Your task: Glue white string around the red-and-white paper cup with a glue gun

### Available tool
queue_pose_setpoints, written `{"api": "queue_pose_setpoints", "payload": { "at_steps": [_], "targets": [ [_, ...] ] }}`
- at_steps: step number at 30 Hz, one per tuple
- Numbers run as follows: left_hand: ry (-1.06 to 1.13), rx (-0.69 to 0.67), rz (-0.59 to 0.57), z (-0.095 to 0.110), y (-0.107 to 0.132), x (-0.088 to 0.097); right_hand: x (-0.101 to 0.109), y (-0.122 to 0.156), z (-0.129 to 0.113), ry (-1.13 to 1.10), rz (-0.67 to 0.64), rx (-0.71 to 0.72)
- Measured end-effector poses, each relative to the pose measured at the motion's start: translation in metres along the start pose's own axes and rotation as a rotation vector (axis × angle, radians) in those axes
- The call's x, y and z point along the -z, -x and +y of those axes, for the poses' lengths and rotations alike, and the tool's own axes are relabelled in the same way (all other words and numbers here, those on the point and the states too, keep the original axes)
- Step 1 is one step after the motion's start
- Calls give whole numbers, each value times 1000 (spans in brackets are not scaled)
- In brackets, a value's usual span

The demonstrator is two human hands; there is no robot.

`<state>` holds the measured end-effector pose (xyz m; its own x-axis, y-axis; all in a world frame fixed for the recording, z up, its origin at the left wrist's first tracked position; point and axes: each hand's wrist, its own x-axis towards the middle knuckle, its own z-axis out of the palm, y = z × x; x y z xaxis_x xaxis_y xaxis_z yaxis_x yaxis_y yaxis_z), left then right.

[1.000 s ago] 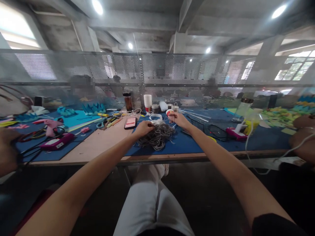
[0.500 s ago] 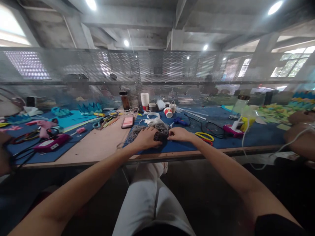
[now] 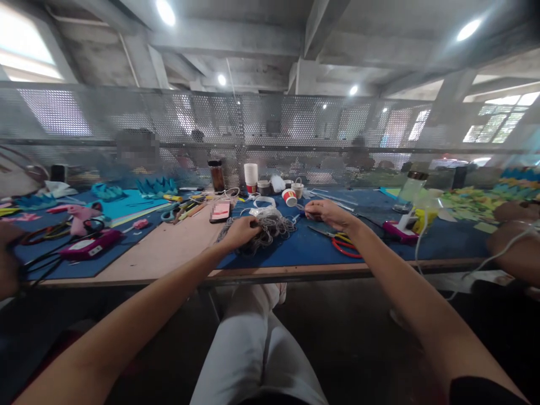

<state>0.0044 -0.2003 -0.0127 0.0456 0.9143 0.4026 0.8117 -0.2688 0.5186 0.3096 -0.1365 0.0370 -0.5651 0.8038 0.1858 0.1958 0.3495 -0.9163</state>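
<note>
A tangled heap of thin grey cord (image 3: 272, 229) lies on the blue mat in front of me. My left hand (image 3: 243, 232) has its fingers curled into the near left side of the heap, closed on some of the cord. To the right, my right hand (image 3: 327, 214) is raised a little above the mat in a pinch. A thin strand of cord shows by its fingertips. Below that hand lie scissors with red and yellow handles (image 3: 346, 247), partly covered by my wrist. A clear plastic bag or wrap (image 3: 264, 212) touches the heap's far side.
A phone (image 3: 220, 211) lies left of the heap. Paper cups (image 3: 289, 197) and a dark bottle (image 3: 216, 175) stand behind. A pink glue gun (image 3: 80, 216) is at left; a glass jar (image 3: 410, 190) and a purple box (image 3: 400, 229) are at right. Other people's arms appear at both sides.
My right hand has moved away from the heap, up and to the right. My left hand has shifted slightly left and its fingers have curled in. The heap looks looser; the scissors show more.
</note>
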Motion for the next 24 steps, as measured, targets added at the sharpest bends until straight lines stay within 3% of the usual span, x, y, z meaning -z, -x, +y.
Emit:
{"api": "queue_pose_setpoints", "payload": {
  "at_steps": [3,6,10,14,16,19,24],
  "targets": [
    [-35,-29,-2,4,8,-10,-1,-8,-2,-122,64,-47],
    [-62,-72,25,9,17,-19,-10,-26,0,-66,45,-45],
    [-100,-117,45,10,25,-26,-34,-75,4,140,125,1],
    [-148,-163,48,7,28,-25,-56,-131,4,194,280,71],
    [-160,-178,54,6,28,-24,-61,-145,5,238,345,100],
    [-135,-184,61,6,28,-23,-64,-140,11,320,346,134],
    [-21,-159,135,9,26,-22,-70,-87,18,403,112,204]
  ]
}}
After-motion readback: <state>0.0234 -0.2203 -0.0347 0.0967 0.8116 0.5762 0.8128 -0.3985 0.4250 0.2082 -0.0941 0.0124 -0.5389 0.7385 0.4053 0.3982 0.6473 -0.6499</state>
